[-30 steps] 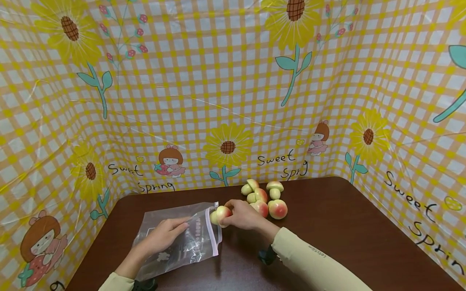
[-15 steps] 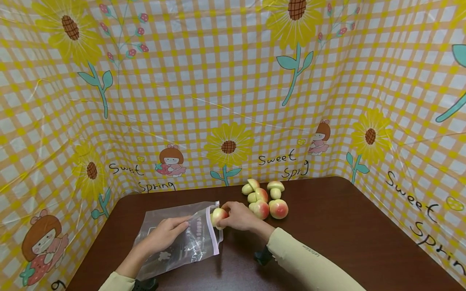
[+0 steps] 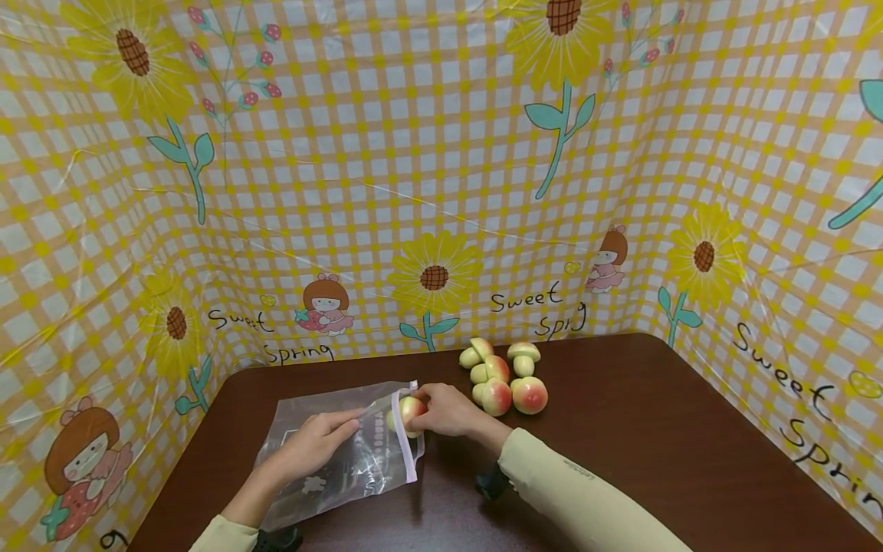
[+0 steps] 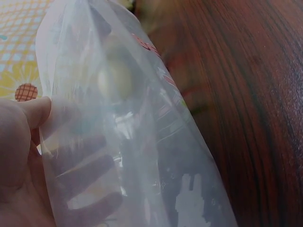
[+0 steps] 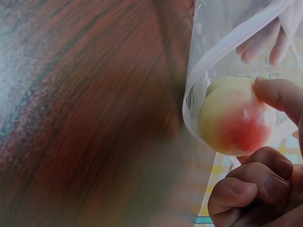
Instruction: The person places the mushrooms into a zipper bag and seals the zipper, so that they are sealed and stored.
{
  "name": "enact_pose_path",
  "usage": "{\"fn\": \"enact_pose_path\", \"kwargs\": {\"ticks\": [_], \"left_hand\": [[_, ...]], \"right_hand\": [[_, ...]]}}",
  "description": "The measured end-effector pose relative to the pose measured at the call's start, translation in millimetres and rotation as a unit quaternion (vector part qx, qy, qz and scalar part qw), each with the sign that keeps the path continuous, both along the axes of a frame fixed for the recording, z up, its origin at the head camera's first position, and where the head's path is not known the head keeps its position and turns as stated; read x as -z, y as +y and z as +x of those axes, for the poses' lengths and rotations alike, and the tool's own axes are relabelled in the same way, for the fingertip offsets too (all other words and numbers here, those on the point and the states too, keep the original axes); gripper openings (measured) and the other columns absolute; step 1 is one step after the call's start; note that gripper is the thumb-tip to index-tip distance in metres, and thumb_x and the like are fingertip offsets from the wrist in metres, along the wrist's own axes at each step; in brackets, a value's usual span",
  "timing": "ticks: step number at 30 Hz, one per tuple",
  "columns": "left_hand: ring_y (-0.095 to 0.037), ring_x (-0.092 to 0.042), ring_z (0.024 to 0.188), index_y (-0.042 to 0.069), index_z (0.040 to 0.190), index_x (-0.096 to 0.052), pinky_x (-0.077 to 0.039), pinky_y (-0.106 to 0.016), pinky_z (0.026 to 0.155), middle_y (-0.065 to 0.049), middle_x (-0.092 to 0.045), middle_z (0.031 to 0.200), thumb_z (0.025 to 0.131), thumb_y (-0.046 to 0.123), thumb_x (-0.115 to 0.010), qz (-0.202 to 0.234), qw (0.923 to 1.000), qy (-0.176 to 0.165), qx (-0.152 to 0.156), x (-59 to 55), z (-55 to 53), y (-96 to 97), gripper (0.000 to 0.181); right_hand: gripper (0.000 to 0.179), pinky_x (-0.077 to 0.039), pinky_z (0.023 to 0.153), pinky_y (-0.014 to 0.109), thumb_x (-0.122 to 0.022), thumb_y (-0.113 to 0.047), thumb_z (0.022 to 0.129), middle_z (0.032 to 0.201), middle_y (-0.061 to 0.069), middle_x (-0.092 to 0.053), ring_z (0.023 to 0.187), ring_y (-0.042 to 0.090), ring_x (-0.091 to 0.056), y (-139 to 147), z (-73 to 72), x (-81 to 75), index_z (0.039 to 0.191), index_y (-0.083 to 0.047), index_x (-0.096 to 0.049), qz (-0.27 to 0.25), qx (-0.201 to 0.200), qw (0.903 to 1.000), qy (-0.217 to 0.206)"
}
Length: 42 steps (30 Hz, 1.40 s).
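Note:
My left hand [image 3: 310, 448] holds a clear zip bag [image 3: 369, 464], its index finger stretched along the upper film. In the left wrist view the thumb [image 4: 38, 111] lies at the bag's edge, and the other fingers show through the plastic. My right hand [image 3: 448, 410] pinches a toy mushroom [image 5: 236, 120] by its red-flushed cap, between thumb and fingers. The mushroom's stem end points into the bag mouth, and the cap sits between the lilac zip strips [image 3: 405, 448]. Through the film, the left wrist view shows a pale rounded shape [image 4: 116, 80].
Several toy mushrooms with pale stems stand grouped behind the right hand, the nearest being a round red-flushed one [image 3: 530, 395]. The dark brown table [image 3: 621, 429] is bounded by checkered cloth walls [image 3: 386, 192] at the back and both sides.
My right hand has moved slightly left, pushing the toy mushroom from the bag's opening deeper into its mouth. The left hand and bag have hardly shifted.

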<state>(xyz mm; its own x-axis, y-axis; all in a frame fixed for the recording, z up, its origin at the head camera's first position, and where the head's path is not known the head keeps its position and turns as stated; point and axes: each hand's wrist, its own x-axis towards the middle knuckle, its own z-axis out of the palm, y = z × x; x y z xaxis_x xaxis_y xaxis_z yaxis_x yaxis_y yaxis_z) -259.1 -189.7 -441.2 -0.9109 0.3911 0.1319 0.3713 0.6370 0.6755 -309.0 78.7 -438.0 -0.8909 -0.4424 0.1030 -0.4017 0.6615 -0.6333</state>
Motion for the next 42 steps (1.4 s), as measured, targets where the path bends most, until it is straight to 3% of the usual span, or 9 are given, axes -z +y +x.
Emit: {"fn": "enact_pose_path", "kwargs": {"ticks": [11, 17, 23, 34, 42], "left_hand": [[-0.028, -0.059, 0.125, 0.013, 0.136, -0.065, -0.048, -0.054, 0.104, -0.009, -0.066, 0.134, 0.106, 0.022, -0.051, 0.006, 0.9999, 0.013, 0.001, -0.9, -3.1, 3.8, 0.034], [-0.031, -0.058, 0.128, 0.012, 0.136, -0.065, -0.045, -0.056, 0.107, -0.010, -0.065, 0.135, 0.106, 0.023, -0.051, 0.011, 0.9999, 0.010, -0.005, -2.5, -2.2, 4.7, 0.034], [-0.030, -0.055, 0.132, 0.013, 0.138, -0.064, -0.042, -0.056, 0.110, -0.009, -0.063, 0.138, 0.107, 0.026, -0.051, 0.021, 0.9997, -0.005, -0.010, -1.8, -1.6, 6.1, 0.036], [-0.031, -0.056, 0.131, 0.016, 0.136, -0.065, -0.042, -0.056, 0.110, -0.007, -0.065, 0.136, 0.106, 0.028, -0.051, 0.019, 0.9996, 0.002, -0.022, 3.5, 1.5, 1.7, 0.035], [-0.028, -0.056, 0.131, 0.019, 0.136, -0.066, -0.043, -0.056, 0.110, -0.005, -0.065, 0.135, 0.106, 0.034, -0.050, 0.024, 0.9996, 0.006, -0.016, 0.2, -0.1, 3.4, 0.036]], "right_hand": [[0.050, -0.046, 0.066, 0.024, -0.079, -0.027, 0.073, 0.083, 0.000, -0.067, 0.075, 0.012, -0.054, -7, -5.2, 1.0, 0.117, -0.003, -0.071, 0.015, -0.035, 0.9991, 0.019], [0.046, -0.046, 0.067, 0.023, -0.082, -0.024, 0.075, 0.084, -0.001, -0.069, 0.078, 0.013, -0.054, -11, -7.7, 2.5, 0.115, -0.004, -0.071, 0.003, -0.047, 0.9989, -0.006], [0.042, -0.040, 0.059, 0.023, -0.085, -0.024, 0.074, 0.072, -0.003, -0.059, 0.067, 0.011, -0.049, -15, -8.1, 3.7, 0.109, -0.004, -0.072, -0.012, -0.054, 0.9981, -0.028], [0.036, -0.036, 0.052, 0.022, -0.084, -0.030, 0.078, 0.061, -0.008, -0.048, 0.057, 0.007, -0.043, -27, -4.5, 8.5, 0.102, -0.006, -0.073, -0.026, -0.064, 0.9952, -0.069], [0.028, -0.044, 0.061, 0.020, -0.080, -0.030, 0.083, 0.069, -0.007, -0.061, 0.066, 0.007, -0.051, -26, -3.6, 7.1, 0.097, -0.007, -0.076, -0.047, -0.087, 0.9917, -0.083]]}}
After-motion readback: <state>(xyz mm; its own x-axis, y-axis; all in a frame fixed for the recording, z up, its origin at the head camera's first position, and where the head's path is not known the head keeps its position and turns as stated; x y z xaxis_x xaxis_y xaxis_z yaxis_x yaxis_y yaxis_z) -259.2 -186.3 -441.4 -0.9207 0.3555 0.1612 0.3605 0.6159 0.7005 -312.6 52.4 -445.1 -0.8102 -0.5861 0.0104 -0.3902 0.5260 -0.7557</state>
